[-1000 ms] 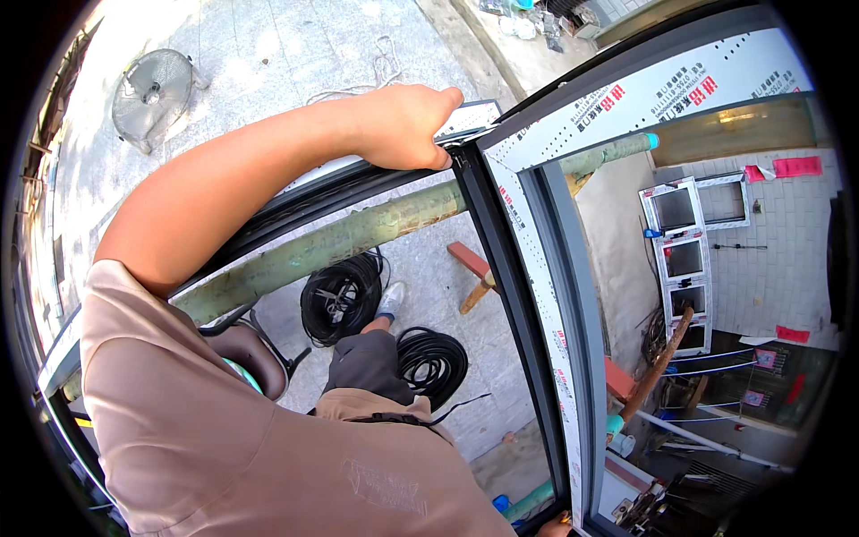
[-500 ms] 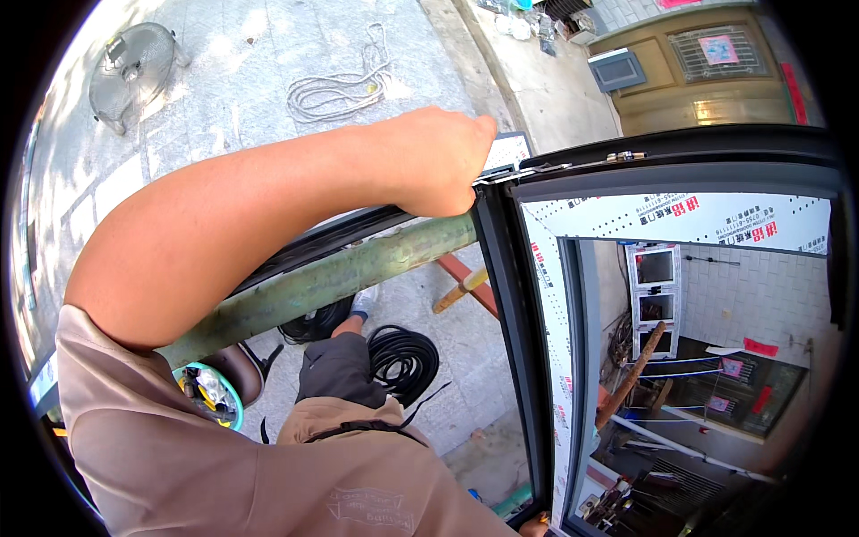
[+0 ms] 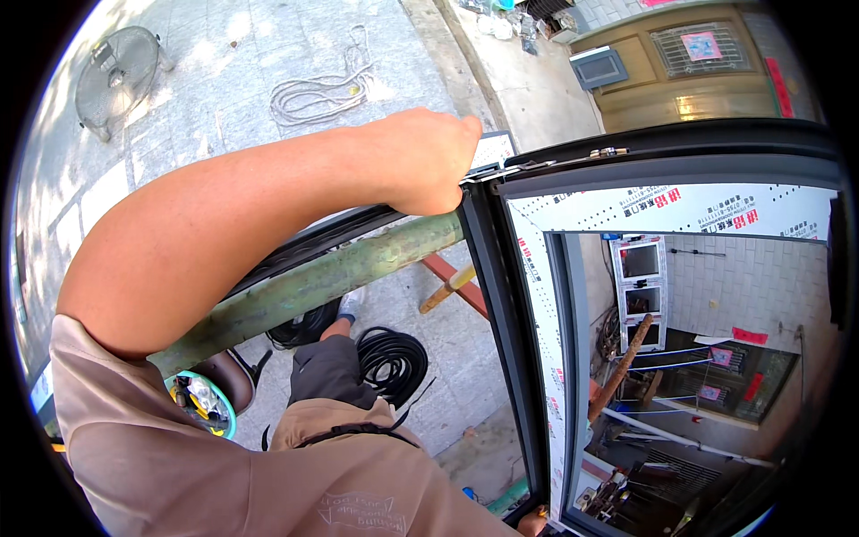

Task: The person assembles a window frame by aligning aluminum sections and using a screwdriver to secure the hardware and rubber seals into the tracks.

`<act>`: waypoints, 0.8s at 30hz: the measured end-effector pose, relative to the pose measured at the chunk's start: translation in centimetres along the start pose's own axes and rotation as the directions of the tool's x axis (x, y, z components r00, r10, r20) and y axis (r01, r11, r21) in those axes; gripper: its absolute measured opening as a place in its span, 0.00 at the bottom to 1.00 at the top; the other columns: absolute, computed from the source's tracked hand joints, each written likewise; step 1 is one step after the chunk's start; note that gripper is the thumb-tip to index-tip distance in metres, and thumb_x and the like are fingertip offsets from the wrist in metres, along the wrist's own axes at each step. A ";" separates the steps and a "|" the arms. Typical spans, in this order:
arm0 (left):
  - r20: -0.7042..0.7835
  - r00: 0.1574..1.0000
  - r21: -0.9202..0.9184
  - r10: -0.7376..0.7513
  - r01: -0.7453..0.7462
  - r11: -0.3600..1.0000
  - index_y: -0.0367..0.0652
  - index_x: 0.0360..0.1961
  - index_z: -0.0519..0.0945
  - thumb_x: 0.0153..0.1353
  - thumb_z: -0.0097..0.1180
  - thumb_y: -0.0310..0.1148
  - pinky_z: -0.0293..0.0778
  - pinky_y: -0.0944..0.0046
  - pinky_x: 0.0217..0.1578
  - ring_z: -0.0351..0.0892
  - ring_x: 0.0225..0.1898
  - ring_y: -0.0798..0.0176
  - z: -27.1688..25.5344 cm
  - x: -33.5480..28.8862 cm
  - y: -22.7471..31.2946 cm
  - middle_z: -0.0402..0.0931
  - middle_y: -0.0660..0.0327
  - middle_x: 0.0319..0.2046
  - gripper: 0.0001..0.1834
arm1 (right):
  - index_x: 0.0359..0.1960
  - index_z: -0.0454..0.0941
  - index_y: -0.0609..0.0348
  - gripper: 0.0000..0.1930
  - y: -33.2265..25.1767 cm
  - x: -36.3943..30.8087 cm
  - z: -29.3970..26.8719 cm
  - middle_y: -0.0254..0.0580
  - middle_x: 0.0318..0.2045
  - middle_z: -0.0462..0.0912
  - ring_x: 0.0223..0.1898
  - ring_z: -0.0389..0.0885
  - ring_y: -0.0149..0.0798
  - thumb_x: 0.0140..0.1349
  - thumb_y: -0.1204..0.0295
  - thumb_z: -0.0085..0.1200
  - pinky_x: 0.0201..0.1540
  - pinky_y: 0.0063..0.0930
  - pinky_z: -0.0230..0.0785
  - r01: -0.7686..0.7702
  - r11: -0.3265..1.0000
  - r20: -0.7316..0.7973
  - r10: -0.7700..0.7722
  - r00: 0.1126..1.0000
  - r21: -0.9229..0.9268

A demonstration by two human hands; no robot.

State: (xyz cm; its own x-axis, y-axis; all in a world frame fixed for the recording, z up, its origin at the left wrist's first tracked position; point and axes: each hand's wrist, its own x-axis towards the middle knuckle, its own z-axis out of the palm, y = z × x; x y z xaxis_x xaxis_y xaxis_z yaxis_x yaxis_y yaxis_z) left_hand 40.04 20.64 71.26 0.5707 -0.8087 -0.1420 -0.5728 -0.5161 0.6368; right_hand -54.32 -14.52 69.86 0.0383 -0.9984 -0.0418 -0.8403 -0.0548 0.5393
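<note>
My left arm reaches across to the upper corner of a black window frame (image 3: 483, 268). There my left hand (image 3: 429, 161) is closed over the corner, its fingertips mostly hidden behind the back of the hand. Beside it a metal hinge arm (image 3: 528, 167) runs along the top edge. To the right the opened glass sash (image 3: 546, 376) carries white protective film with print, and its pane reflects the yard. My right hand (image 3: 533, 522) shows only in part at the frame's lower corner; its fingers are too hidden to read.
A green pole (image 3: 313, 291) passes under my left arm. Below lie coiled black hose (image 3: 392, 365), a turquoise bucket of tools (image 3: 204, 403), and a red bar with a wooden stick (image 3: 447, 288). Farther off are a coiled rope (image 3: 313, 98), a fan (image 3: 116, 80) and a brown door (image 3: 626, 45).
The whole scene has shifted slightly left in the picture as my head moved. My left hand stays at the frame's corner; a little more of my right hand shows at the bottom.
</note>
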 end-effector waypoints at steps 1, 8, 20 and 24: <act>-0.005 1.000 0.004 0.001 -0.001 1.000 0.25 0.60 0.72 0.66 0.66 0.36 0.82 0.38 0.56 0.87 0.54 0.29 0.1 0.1 -0.2 0.87 0.33 0.47 0.30 | 0.61 0.86 0.57 0.23 -0.1 0.2 -0.1 0.63 0.59 0.88 0.59 0.89 0.65 0.78 0.54 0.51 0.61 0.56 0.84 -0.006 1.000 0.004 0.006 1.000 -0.005; -0.041 0.999 0.014 0.031 -0.030 0.999 0.24 0.59 0.73 0.66 0.67 0.36 0.82 0.38 0.56 0.87 0.54 0.29 0.3 0.1 -0.2 0.87 0.33 0.46 0.29 | 0.62 0.86 0.53 0.22 0.2 0.2 0.8 0.61 0.61 0.88 0.61 0.88 0.64 0.77 0.55 0.51 0.63 0.56 0.83 -0.037 0.999 0.038 0.037 0.999 -0.019; -0.187 0.982 0.127 0.003 0.021 0.992 0.28 0.49 0.81 0.68 0.67 0.50 0.85 0.37 0.50 0.90 0.45 0.32 0.7 -0.5 0.8 0.89 0.39 0.37 0.29 | 0.62 0.86 0.49 0.21 1.0 1.1 1.8 0.59 0.61 0.86 0.60 0.87 0.63 0.76 0.55 0.52 0.60 0.56 0.83 -0.007 0.999 0.020 0.008 1.000 -0.031; -0.222 0.975 0.130 0.023 0.006 0.991 0.28 0.48 0.83 0.67 0.68 0.49 0.85 0.38 0.48 0.91 0.43 0.33 0.9 -0.7 1.1 0.89 0.39 0.36 0.28 | 0.58 0.86 0.52 0.19 0.2 1.2 2.2 0.59 0.56 0.86 0.55 0.87 0.63 0.76 0.56 0.53 0.56 0.55 0.83 0.004 1.000 0.005 -0.004 1.000 -0.012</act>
State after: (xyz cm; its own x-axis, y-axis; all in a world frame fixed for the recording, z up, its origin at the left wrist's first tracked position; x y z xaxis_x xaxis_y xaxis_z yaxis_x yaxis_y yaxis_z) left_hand 38.50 20.37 71.34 0.6738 -0.7375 0.0450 -0.6410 -0.5532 0.5321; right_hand -55.62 -15.71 68.08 0.0390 -0.9981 -0.0483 -0.8336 -0.0591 0.5492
